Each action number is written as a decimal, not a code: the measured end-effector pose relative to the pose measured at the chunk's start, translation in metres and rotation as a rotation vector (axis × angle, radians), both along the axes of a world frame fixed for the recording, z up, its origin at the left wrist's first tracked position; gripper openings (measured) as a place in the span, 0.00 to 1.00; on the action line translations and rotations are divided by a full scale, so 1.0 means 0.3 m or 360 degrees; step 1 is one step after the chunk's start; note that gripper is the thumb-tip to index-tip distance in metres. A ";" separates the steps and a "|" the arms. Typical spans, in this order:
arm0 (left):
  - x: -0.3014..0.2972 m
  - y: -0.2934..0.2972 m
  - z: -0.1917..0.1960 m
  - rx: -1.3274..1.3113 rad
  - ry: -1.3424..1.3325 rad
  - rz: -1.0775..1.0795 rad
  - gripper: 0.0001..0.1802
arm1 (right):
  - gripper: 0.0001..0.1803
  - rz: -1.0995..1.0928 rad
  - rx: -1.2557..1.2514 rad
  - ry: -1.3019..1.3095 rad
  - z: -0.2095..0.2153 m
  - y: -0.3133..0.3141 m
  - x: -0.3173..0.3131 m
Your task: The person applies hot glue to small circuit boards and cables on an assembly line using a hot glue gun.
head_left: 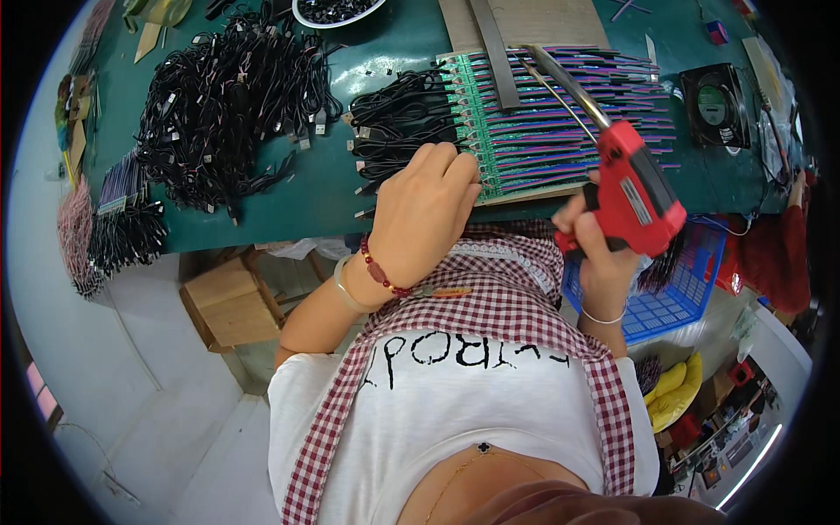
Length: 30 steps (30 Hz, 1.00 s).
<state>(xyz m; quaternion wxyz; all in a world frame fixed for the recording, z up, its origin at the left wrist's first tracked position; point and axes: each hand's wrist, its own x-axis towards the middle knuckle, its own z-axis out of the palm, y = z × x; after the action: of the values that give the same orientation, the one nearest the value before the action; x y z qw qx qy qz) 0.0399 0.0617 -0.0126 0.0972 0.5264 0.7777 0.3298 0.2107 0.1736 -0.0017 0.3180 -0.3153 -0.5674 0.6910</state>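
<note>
My right hand (598,254) grips a red and black soldering gun (641,188) by its handle. Its long metal tip and thin feed tube point away over a row of small green circuit boards (473,122). Thin blue, pink and black wires (569,131) run rightward from the boards, and black USB cables (409,114) run off to their left. At the near left end of the row, my left hand (429,192) is closed with fingers curled down; what they hold is hidden beneath them. A flat grey metal bar (496,52) lies across the boards.
A large heap of black cables (236,105) covers the left of the green table (376,57). Behind are a white bowl (339,21) of small dark parts and a wooden board (547,22). A black fan (715,105) stands right; a blue crate (678,306) sits below the table edge.
</note>
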 end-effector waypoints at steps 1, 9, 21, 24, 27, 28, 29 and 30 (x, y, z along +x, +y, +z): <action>0.001 -0.001 -0.009 -0.0008 -0.0036 -0.0012 0.08 | 0.17 0.0000 -0.0004 -0.0001 -0.007 -0.003 0.030; 0.003 0.013 -0.020 -0.0030 -0.0021 0.0026 0.06 | 0.24 0.0163 0.0061 -0.0270 -0.132 -0.035 0.326; -0.002 0.016 -0.034 -0.0007 -0.0066 -0.0024 0.06 | 0.09 0.0312 0.0378 -0.0789 -0.190 -0.080 0.435; 0.000 0.016 -0.036 -0.0014 -0.0065 -0.0013 0.06 | 0.08 0.0311 0.0346 -0.0750 -0.176 -0.079 0.417; 0.001 0.015 -0.037 -0.0017 -0.0057 -0.0009 0.06 | 0.07 0.0291 0.0359 -0.0766 -0.166 -0.081 0.401; 0.001 0.016 -0.038 -0.0015 -0.0050 -0.0013 0.06 | 0.07 0.0290 0.0360 -0.0767 -0.161 -0.082 0.393; 0.001 0.016 -0.038 -0.0015 -0.0050 -0.0011 0.06 | 0.08 0.0312 0.0374 -0.0767 -0.155 -0.083 0.385; 0.001 0.016 -0.038 -0.0015 -0.0048 -0.0009 0.06 | 0.08 0.0334 0.0388 -0.0768 -0.153 -0.083 0.381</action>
<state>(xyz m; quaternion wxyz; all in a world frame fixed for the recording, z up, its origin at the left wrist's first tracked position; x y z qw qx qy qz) 0.0403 0.0666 -0.0241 0.1123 0.5230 0.7762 0.3336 0.3249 0.1489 -0.0476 0.1363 -0.3696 -0.7351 0.5518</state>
